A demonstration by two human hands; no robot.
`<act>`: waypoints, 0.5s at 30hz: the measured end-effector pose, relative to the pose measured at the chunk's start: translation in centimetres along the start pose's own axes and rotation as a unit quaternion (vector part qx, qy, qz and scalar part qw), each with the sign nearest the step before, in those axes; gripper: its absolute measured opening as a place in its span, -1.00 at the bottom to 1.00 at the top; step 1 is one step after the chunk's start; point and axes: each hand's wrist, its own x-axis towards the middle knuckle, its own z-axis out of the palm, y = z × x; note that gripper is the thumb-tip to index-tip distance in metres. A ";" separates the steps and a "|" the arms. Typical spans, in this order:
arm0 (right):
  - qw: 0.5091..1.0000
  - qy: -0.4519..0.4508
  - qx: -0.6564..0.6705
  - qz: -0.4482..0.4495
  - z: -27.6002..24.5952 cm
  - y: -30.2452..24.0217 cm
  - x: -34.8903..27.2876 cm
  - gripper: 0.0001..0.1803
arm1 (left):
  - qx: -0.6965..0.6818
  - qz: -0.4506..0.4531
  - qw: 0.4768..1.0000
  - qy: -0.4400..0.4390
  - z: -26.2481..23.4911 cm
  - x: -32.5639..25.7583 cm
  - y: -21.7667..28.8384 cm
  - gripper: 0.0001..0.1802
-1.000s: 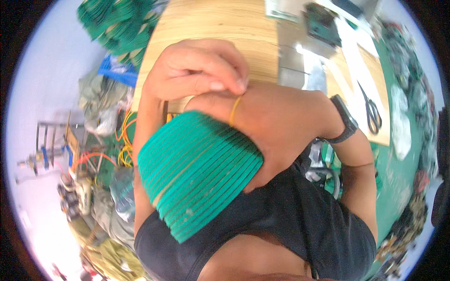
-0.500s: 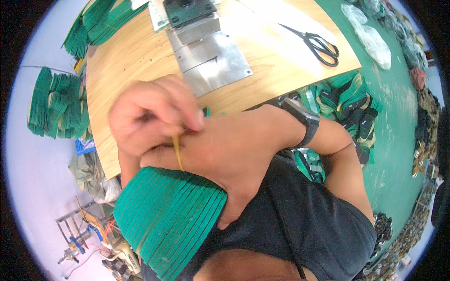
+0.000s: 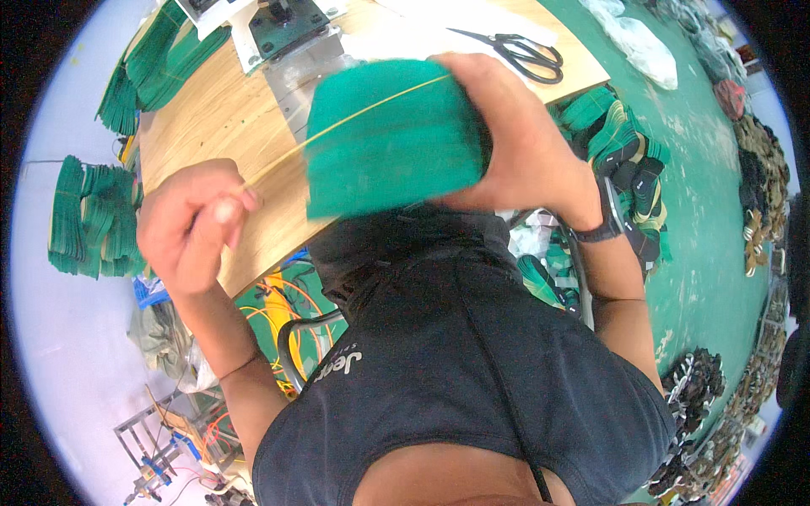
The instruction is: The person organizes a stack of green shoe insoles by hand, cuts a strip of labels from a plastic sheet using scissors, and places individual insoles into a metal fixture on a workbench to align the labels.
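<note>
A thick stack of green felt-like pieces (image 3: 392, 156) is held up in front of me, over the table's near edge. My right hand (image 3: 531, 139) is closed around its right side, thumb and fingers on opposite faces. A thin yellow rubber band (image 3: 375, 105) lies across the stack and stretches out past its left side. My left hand (image 3: 194, 223), off to the left, is closed in a pinch on the drawn-out end of that band. The stack's edge is slightly smeared by motion.
On the wooden table (image 3: 202, 126) are black-handled scissors (image 3: 527, 57) and a metal fixture (image 3: 283, 29). Bundled green stacks (image 3: 97, 215) stand at the left, with more at the table's far left corner. Green and black pieces (image 3: 629, 164) are piled right of the table.
The stack has moved up and away from my lap, turning in my right hand. My hands, crossed before, are now apart, and the left one has pulled the rubber band out to the left.
</note>
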 end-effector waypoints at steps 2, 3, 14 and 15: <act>0.997 0.005 0.027 0.079 -0.2 0.3 -0.9 -0.01 | -0.043 0.127 0.989 -0.055 1.5 0.6 0.3 -0.92; 0.996 0.030 0.023 0.081 -0.5 0.0 -0.9 0.01 | -0.001 0.145 0.987 -0.077 2.5 1.0 1.4 -0.94; 0.956 0.270 0.081 0.085 -2.0 -1.4 1.1 0.14 | 0.128 0.152 0.978 -0.059 10.0 2.0 1.7 -0.85; 0.940 0.296 0.137 0.100 -1.6 -1.0 1.3 0.15 | 0.168 0.203 0.960 -0.094 10.8 2.7 2.8 -0.82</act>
